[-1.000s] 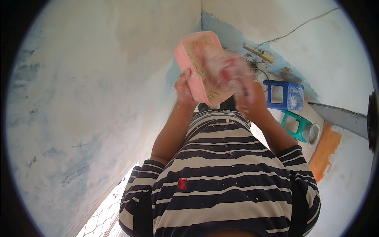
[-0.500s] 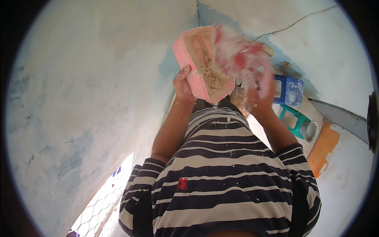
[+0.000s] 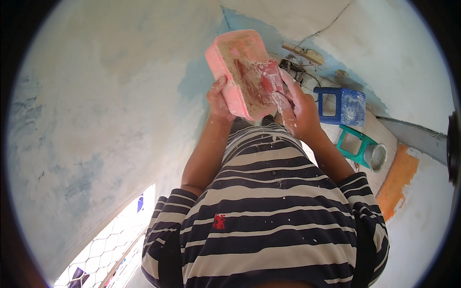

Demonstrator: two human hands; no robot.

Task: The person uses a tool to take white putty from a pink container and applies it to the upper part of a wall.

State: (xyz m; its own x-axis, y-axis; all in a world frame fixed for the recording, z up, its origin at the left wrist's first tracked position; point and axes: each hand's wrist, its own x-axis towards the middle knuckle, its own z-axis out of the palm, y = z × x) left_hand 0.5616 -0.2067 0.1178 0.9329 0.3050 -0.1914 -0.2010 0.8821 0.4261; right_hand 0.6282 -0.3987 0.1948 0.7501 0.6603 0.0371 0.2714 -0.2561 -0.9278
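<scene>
In the head view, the pink rectangular plastic tub (image 3: 217,62) is at 12 o'clock, tilted, with beige paste (image 3: 252,91) inside. The left hand (image 3: 220,101) grips its 8 o'clock side, thumb against the wall, the other fingers mostly hidden. The right hand (image 3: 301,113) holds a paste-smeared red flat-bladed tool (image 3: 272,77) narrowly between thumb and fingers, over the tub's 3 o'clock edge. A gap separates that hand from the blue plastic stool (image 3: 353,106) between 2 and 3 o'clock; the green plastic stool (image 3: 366,145) sits just beyond, at 3. The pale plastered wall (image 3: 96,120) borders 9 o'clock. On the black-and-cream striped shirt (image 3: 273,201), a small red emblem (image 3: 219,221) sits near 6.
</scene>
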